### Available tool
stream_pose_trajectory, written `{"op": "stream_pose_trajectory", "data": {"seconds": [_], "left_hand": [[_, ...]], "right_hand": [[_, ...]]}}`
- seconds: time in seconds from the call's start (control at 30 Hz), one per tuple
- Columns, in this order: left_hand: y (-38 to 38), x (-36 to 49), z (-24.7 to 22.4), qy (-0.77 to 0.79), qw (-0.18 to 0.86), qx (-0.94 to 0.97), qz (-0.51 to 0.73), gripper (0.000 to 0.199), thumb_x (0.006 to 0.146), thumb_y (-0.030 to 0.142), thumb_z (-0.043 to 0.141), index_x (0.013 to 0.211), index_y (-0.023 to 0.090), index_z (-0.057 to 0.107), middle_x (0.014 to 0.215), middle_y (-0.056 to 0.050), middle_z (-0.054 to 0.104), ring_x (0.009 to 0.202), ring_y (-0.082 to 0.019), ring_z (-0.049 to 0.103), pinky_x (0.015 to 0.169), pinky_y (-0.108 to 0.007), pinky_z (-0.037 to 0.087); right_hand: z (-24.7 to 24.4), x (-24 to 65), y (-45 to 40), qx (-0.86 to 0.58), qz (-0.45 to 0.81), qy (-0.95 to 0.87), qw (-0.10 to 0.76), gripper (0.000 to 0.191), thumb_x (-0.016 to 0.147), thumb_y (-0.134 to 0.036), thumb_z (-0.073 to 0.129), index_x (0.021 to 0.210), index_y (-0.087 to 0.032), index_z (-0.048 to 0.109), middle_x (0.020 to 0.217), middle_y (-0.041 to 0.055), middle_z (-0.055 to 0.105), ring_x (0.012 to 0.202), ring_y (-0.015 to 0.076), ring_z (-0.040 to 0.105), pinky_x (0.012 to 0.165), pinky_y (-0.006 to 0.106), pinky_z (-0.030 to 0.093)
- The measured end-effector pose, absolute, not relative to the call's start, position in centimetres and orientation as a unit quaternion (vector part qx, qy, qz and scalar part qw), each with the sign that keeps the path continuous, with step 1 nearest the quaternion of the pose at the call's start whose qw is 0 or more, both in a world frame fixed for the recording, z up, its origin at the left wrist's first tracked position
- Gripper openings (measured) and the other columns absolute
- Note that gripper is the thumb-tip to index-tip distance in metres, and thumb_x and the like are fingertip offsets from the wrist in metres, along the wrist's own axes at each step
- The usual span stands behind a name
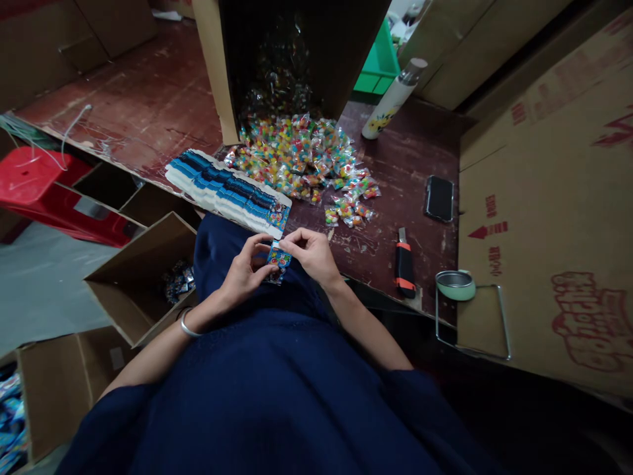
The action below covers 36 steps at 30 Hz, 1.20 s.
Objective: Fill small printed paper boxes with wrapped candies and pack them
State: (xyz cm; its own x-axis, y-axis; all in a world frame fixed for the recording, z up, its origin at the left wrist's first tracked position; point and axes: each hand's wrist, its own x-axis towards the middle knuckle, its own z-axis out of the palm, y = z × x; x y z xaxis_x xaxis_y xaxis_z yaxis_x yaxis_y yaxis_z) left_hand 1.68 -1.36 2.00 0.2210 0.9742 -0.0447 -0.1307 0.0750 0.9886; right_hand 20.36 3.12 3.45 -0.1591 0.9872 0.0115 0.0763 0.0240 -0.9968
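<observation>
Over my lap, a small blue printed packet (278,261) is held between my two hands. My left hand (246,269) grips its left side between thumb and fingers. The fingertips of my right hand (312,254) pinch its white top end. Just beyond my hands, a long overlapping row of flat blue-and-white packets (222,188) lies along the table edge. Behind that row spreads a heap of small clear bags of colourful candies (297,155), spilling out of a cardboard box (211,46) lying on its side.
On the table's right are a white bottle (390,105), a phone (439,198) and an orange-black box cutter (405,267). A green cup (455,285) sits in a wire holder by a large carton (548,218). Open cartons (133,277) and a red stool (34,178) stand left.
</observation>
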Motion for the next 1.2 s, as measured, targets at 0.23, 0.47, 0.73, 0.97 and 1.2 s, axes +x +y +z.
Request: {"op": "stream_pose_trajectory", "data": {"seconds": [0.23,0.47,0.73,0.97,1.2], "left_hand": [[-1.4,1.4,2.2,0.431,0.587,0.516,0.452,0.049,0.081,0.031,0.083,0.125,0.021,0.063,0.105,-0.003,0.067,0.074,-0.013,0.073,0.07,-0.023,0.062],[1.1,-5.0,4.7,0.525,0.433,0.677,0.281,0.03,0.089,0.029,0.068,0.118,0.023,0.066,0.105,-0.006,0.071,0.076,-0.018,0.072,0.07,-0.028,0.059],[1.7,-12.2,6.6,0.676,0.19,0.71,0.052,0.045,0.087,0.035,0.069,0.131,0.025,0.067,0.117,-0.014,0.073,0.105,-0.036,0.072,0.088,-0.045,0.056],[2.2,-3.2,3.5,0.516,0.586,0.505,0.369,0.049,0.082,0.064,0.074,0.094,0.017,0.068,0.107,-0.012,0.079,0.1,-0.027,0.076,0.089,-0.039,0.061],[1.8,-0.2,1.7,0.369,0.758,0.307,0.442,0.055,0.079,0.064,0.08,0.103,0.016,0.069,0.11,-0.015,0.079,0.099,-0.028,0.078,0.086,-0.039,0.063]], "right_hand": [[3.7,20.2,2.4,-0.416,0.447,-0.644,0.46,0.036,0.092,-0.047,0.073,0.068,-0.021,0.067,0.085,0.0033,0.074,0.081,0.0181,0.069,0.08,0.034,0.055],[1.6,20.8,4.2,-0.438,0.3,-0.754,0.387,0.033,0.09,-0.04,0.077,0.119,-0.023,0.071,0.123,0.0106,0.073,0.118,0.029,0.066,0.1,0.045,0.056],[-2.7,20.4,8.3,-0.499,0.186,-0.798,0.283,0.028,0.084,-0.023,0.082,0.109,-0.022,0.071,0.121,0.0121,0.075,0.117,0.0322,0.066,0.103,0.049,0.055],[-1.6,21.1,4.9,-0.434,0.127,-0.786,0.421,0.018,0.1,-0.02,0.057,0.094,-0.024,0.074,0.11,0.0096,0.081,0.109,0.0248,0.075,0.1,0.044,0.06],[0.1,19.9,-0.3,-0.304,0.234,-0.831,0.402,0.014,0.097,-0.025,0.064,0.105,-0.031,0.074,0.114,0.0051,0.08,0.117,0.0255,0.073,0.103,0.046,0.062]]}}
